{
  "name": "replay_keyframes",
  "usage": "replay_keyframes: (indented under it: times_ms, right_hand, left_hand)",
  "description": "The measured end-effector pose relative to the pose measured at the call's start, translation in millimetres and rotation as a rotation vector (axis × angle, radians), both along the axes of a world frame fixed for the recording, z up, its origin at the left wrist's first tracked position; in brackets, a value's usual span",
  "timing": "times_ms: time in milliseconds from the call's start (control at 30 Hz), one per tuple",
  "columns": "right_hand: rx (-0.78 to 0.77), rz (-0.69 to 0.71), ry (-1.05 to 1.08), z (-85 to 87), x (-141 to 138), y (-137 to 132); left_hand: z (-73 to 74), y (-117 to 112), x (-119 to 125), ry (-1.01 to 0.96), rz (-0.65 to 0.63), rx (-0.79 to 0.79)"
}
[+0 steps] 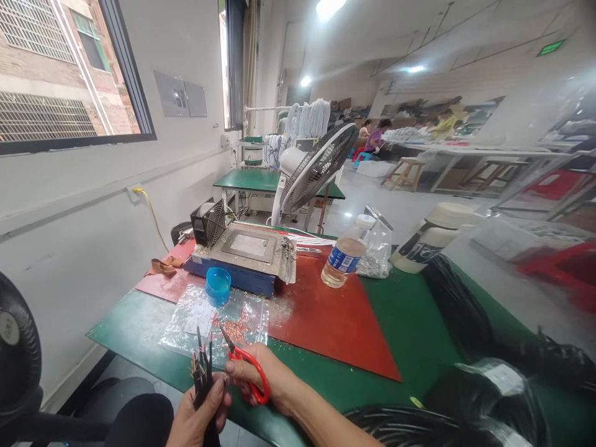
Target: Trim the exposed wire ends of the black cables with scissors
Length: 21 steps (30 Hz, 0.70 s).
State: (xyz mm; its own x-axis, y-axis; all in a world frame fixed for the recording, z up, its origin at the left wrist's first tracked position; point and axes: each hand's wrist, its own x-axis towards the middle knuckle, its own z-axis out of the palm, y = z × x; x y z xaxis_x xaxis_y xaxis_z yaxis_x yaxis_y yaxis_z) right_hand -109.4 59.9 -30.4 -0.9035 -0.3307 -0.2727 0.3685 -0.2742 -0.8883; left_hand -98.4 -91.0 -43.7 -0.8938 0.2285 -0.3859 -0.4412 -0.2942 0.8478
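Observation:
My left hand (198, 413) is closed around a small bunch of black wires (202, 369) whose bare ends point up. Red-handled scissors (244, 366) are gripped in my right hand (261, 375), the blades aimed up and left, close beside the wire tips. Both hands hover at the front edge of the green table (410, 323), just below a clear plastic bag (216, 320) with small reddish bits on it.
A blue-based metal machine (246, 254), blue cup (218, 285), red mat (335, 316), water bottle (344, 254) and desk fan (316, 167) stand on the table. Black cable bundles (470, 310) lie at right. A black fan (16, 354) sits at left. People work far back.

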Motion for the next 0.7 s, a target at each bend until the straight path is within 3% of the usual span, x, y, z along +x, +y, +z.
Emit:
replay_keyframes:
  times_ms: [433, 533, 700]
  right_hand:
    - [0.040, 0.009, 0.009, -3.2, 0.9, -0.9]
    - [0.148, 0.013, 0.049, 1.0, 2.3, -1.6]
    - [0.471, -0.055, 0.380, 7.1, 4.4, -1.1]
  left_hand:
    - [-2.4, 1.0, -1.7, -0.056, 0.074, 0.008]
    - [-4.5, 0.6, -1.9, -0.078, 0.104, 0.002]
    - [-11.6, -0.8, -3.3, -0.026, 0.091, 0.017]
